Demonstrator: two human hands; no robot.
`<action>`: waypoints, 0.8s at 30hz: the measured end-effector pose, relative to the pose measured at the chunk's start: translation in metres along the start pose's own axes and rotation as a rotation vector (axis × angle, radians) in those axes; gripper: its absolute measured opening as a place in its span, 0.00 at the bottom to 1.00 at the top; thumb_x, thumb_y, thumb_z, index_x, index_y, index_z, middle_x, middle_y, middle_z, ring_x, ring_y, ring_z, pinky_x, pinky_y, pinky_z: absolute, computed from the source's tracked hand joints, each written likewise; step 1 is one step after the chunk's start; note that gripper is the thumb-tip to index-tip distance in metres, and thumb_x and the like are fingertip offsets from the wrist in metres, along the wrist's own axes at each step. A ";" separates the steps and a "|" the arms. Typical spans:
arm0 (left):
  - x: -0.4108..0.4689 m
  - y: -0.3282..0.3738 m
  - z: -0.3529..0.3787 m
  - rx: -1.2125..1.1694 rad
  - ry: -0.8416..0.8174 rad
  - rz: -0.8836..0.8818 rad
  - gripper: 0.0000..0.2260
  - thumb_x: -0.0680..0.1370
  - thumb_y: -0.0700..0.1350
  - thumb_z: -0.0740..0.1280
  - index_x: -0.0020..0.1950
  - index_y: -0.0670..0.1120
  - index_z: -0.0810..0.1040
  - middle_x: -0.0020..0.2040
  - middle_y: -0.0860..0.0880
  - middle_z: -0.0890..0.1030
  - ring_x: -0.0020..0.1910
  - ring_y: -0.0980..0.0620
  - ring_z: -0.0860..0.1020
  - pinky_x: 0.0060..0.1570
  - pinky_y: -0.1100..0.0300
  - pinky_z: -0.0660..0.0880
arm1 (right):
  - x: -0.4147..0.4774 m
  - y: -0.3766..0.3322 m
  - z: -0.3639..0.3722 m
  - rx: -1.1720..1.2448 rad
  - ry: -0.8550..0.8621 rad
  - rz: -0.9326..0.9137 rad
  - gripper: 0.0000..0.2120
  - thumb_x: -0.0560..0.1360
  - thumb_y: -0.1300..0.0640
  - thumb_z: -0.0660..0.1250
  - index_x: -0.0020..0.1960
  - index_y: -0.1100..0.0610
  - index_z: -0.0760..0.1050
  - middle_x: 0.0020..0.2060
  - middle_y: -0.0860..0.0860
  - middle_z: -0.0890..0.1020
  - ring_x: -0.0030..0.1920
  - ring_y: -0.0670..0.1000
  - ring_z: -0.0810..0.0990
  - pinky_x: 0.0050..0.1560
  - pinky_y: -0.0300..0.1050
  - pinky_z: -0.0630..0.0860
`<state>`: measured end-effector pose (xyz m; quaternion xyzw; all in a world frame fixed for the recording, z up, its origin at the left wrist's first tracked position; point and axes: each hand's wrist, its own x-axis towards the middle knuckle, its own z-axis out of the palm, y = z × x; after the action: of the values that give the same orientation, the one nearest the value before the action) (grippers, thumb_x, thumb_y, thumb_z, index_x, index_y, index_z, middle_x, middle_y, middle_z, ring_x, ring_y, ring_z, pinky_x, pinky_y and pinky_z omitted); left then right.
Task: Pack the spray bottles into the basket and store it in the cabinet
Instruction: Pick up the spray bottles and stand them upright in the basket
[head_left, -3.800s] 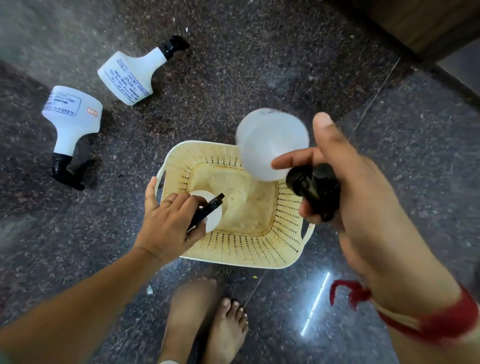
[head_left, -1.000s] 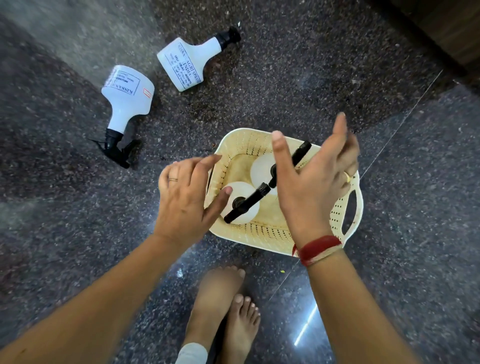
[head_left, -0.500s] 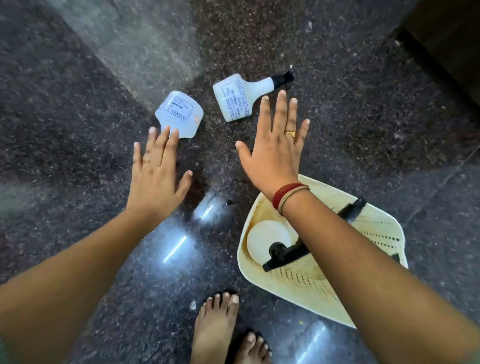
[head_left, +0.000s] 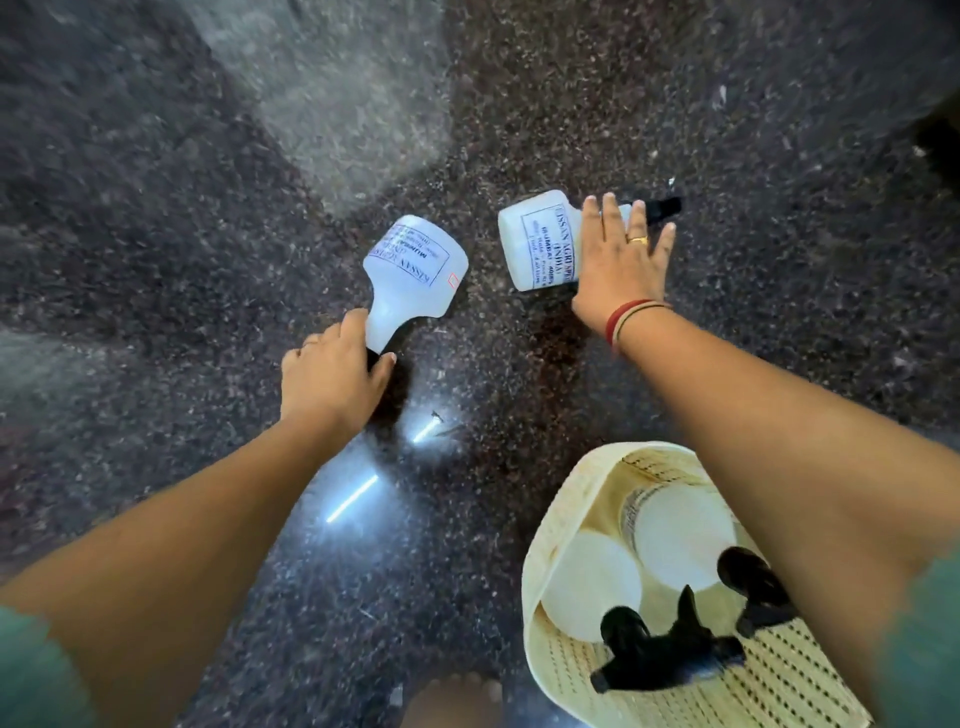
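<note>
Two white spray bottles with black trigger heads lie on the dark speckled floor. My left hand (head_left: 332, 371) is closed around the neck of the left bottle (head_left: 413, 270), covering its black head. My right hand (head_left: 621, 262) lies flat, fingers spread, on top of the right bottle (head_left: 530, 241), whose black nozzle pokes out past my fingertips. At the lower right sits the cream perforated basket (head_left: 779, 680), holding two more white spray bottles (head_left: 675, 535) upright, their black triggers visible. My right forearm crosses over the basket's far side.
The polished granite floor (head_left: 208, 208) reflects ceiling lights near the centre. My bare foot (head_left: 452, 701) stands at the bottom edge, just left of the basket. A dark edge shows at the far right.
Both hands have reached forward from open above the floor onto the two lying bottles. The left hand has closed on one bottle's neck; the right has come down on the other.
</note>
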<state>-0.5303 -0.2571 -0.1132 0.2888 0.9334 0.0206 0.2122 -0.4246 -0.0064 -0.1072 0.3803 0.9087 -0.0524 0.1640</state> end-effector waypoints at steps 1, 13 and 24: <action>0.000 0.000 0.001 -0.014 0.005 -0.011 0.16 0.79 0.53 0.61 0.63 0.47 0.66 0.56 0.44 0.78 0.54 0.39 0.76 0.51 0.46 0.69 | 0.003 0.000 0.000 0.003 0.004 -0.004 0.36 0.76 0.62 0.61 0.77 0.57 0.45 0.78 0.54 0.49 0.76 0.63 0.45 0.73 0.66 0.43; -0.014 0.012 0.004 -0.177 0.051 -0.107 0.14 0.77 0.55 0.65 0.60 0.51 0.71 0.39 0.49 0.77 0.37 0.44 0.73 0.35 0.55 0.69 | 0.001 0.036 -0.004 -0.303 0.070 -0.203 0.17 0.76 0.66 0.55 0.64 0.59 0.64 0.51 0.59 0.80 0.55 0.64 0.78 0.71 0.66 0.51; -0.064 0.052 -0.054 -0.177 0.076 -0.128 0.13 0.74 0.54 0.70 0.53 0.47 0.78 0.37 0.49 0.79 0.36 0.46 0.76 0.32 0.58 0.72 | -0.083 0.058 -0.061 -0.274 0.075 -0.046 0.12 0.79 0.63 0.56 0.61 0.60 0.70 0.57 0.60 0.78 0.59 0.62 0.75 0.58 0.55 0.69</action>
<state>-0.4772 -0.2440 -0.0309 0.2075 0.9519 0.1005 0.2020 -0.3443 -0.0082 -0.0204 0.3351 0.9213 0.0828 0.1793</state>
